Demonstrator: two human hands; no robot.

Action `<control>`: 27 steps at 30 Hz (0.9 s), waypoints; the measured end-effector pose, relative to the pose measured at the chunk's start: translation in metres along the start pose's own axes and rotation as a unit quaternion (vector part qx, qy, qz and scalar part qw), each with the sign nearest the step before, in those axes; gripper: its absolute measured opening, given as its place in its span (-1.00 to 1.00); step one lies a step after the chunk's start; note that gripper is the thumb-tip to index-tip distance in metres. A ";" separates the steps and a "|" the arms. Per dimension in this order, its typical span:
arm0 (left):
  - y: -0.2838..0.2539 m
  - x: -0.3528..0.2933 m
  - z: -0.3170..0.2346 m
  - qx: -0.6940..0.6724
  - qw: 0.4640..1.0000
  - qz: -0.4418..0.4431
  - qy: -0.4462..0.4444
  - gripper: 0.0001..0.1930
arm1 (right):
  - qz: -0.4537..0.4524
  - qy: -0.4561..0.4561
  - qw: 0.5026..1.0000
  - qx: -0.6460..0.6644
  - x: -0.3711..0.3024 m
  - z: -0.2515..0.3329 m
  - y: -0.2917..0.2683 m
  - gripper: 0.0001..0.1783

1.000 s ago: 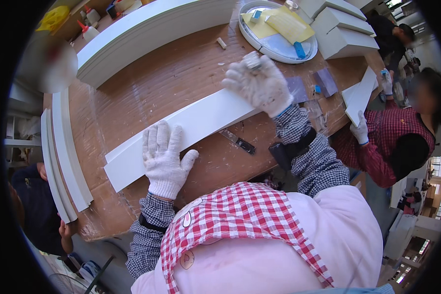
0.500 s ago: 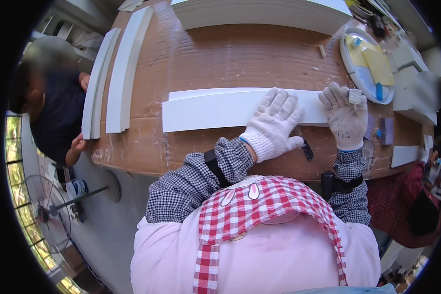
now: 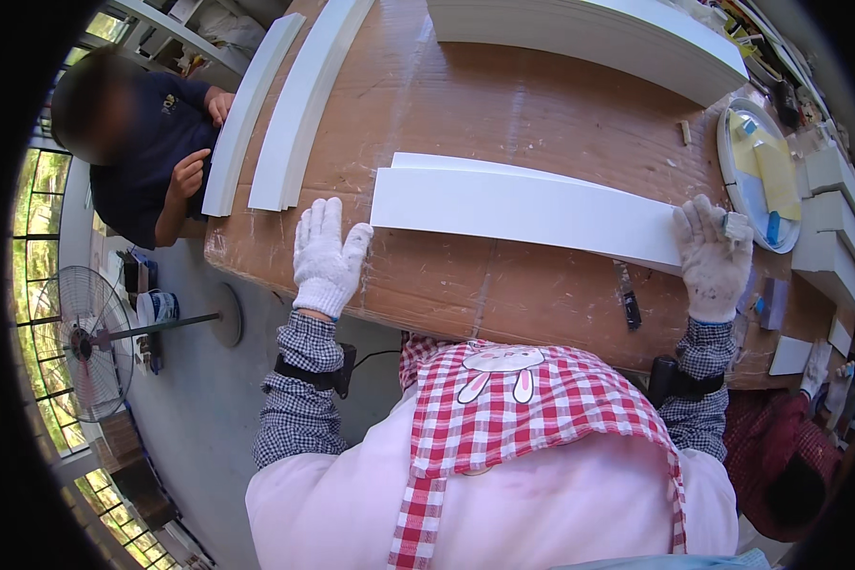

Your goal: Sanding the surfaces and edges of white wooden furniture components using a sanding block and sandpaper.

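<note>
A stack of long white boards (image 3: 513, 201) lies across the brown table in front of me, the top board slightly askew over those beneath. My left hand (image 3: 328, 258), in a white knit glove, is just off the boards' left end, palm down with fingers and thumb stretched out and nothing in it. At the right end, my gloved right hand (image 3: 712, 252) rests on the boards. A small whitish block (image 3: 736, 226) is held at its outer fingers; how they grip it is partly hidden. Below the boards, near my right hand, lies a black-handled utility knife (image 3: 628, 296).
Two narrow stacks of white strips (image 3: 309, 104) lie at the left, where another person (image 3: 152, 161) rests hands at the table edge. A large white stack (image 3: 589, 43) stands at the back. An oval tray (image 3: 730, 180) with yellow sheets sits right. A fan (image 3: 85, 342) stands left.
My left hand has moved left, off the middle of the boards to beside their left end. The right hand stays at the right end with the block. The view has shifted.
</note>
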State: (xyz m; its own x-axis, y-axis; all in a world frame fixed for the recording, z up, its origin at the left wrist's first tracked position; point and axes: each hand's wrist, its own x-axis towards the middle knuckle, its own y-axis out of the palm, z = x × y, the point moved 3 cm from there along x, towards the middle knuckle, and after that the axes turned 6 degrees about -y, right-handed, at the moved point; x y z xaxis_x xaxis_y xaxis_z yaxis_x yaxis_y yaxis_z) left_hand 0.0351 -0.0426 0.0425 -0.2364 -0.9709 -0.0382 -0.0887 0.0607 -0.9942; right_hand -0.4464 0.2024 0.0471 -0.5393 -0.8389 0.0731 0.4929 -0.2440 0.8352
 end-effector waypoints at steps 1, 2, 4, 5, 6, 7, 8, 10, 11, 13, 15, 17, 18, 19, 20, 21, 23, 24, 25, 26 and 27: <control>0.000 -0.008 -0.008 0.000 1.000 0.000 -0.004 -0.22 | 0.005 0.001 1.000 0.007 -0.001 0.000 -0.002 -0.41; -0.005 -0.017 -0.026 -0.015 0.998 -0.031 0.057 -0.26 | 0.011 0.003 1.000 0.014 -0.001 0.000 -0.004 -0.41; -0.008 -0.037 -0.067 -0.054 0.978 -0.051 0.195 -0.29 | 0.017 0.007 1.000 0.008 -0.001 0.000 -0.003 -0.40; -0.009 -0.050 -0.088 -0.076 0.960 -0.039 0.268 -0.30 | 0.022 0.009 1.000 0.005 -0.001 -0.001 -0.003 -0.40; -0.017 -0.059 -0.114 -0.108 0.932 -0.002 0.345 -0.37 | 0.023 0.015 1.000 0.003 -0.002 -0.002 -0.004 -0.40; -0.026 -0.064 -0.132 -0.139 0.896 0.035 0.421 -0.45 | 0.018 0.014 1.000 0.005 -0.003 0.000 -0.005 -0.39; -0.026 -0.064 -0.130 -0.140 0.897 0.032 0.419 -0.45 | 0.017 0.012 1.000 0.008 -0.005 0.001 -0.005 -0.38; -0.019 -0.062 -0.120 -0.198 0.877 0.229 0.373 -0.61 | 0.020 0.008 1.000 -0.005 -0.011 0.005 -0.005 -0.39; -0.025 -0.057 -0.112 -0.192 0.890 0.232 0.342 -0.70 | 0.017 0.005 1.000 -0.014 -0.011 0.004 -0.007 -0.39; -0.035 -0.041 -0.099 -0.196 0.909 0.214 0.301 -0.72 | 0.026 0.003 1.000 -0.014 -0.014 0.003 -0.003 -0.38; -0.047 -0.031 -0.092 -0.235 0.922 0.056 0.301 -0.64 | 0.040 0.008 0.999 -0.011 -0.019 -0.002 0.005 -0.36; -0.047 -0.020 -0.106 -0.134 0.933 -0.079 0.326 -0.40 | 0.045 0.040 0.998 -0.030 -0.025 -0.012 0.017 -0.31; -0.044 -0.012 -0.116 -0.133 0.933 -0.082 0.325 -0.40 | 0.048 0.040 0.998 -0.030 -0.026 -0.019 0.023 -0.31; -0.038 -0.003 -0.130 -0.080 0.936 -0.049 0.338 -0.28 | 0.051 0.065 0.996 -0.024 -0.028 -0.029 0.029 -0.29; -0.034 0.003 -0.142 -0.024 0.937 -0.017 0.349 -0.16 | 0.055 0.091 0.994 -0.018 -0.030 -0.037 0.035 -0.27; -0.034 0.010 -0.152 -0.024 0.936 -0.025 0.351 -0.16 | 0.061 0.085 0.994 -0.019 -0.032 -0.042 0.041 -0.27; -0.026 0.023 -0.165 0.031 0.929 0.102 0.355 -0.10 | 0.050 0.102 0.993 -0.028 -0.040 -0.051 0.048 -0.28; -0.024 0.026 -0.166 0.014 0.927 0.113 0.357 -0.12 | 0.044 0.100 0.993 -0.036 -0.043 -0.052 0.046 -0.29; -0.024 0.030 -0.164 0.016 0.927 0.105 0.358 -0.12 | 0.050 0.095 0.994 -0.035 -0.044 -0.051 0.048 -0.29; -0.022 0.030 -0.159 -0.015 0.924 0.104 0.369 -0.11 | 0.042 0.092 0.994 -0.038 -0.046 -0.049 0.050 -0.30; -0.021 0.031 -0.156 -0.046 0.918 0.102 0.380 -0.11 | 0.034 0.089 0.995 -0.040 -0.048 -0.047 0.051 -0.31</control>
State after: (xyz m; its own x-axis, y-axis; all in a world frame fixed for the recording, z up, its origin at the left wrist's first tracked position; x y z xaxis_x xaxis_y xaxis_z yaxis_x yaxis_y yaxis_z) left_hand -0.1207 -0.0374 0.0781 -0.8612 -0.4971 -0.1057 -0.0417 0.2764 -0.9601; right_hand -0.3633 0.2073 0.0604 -0.3775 -0.9257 0.0252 0.5809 -0.2155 0.7849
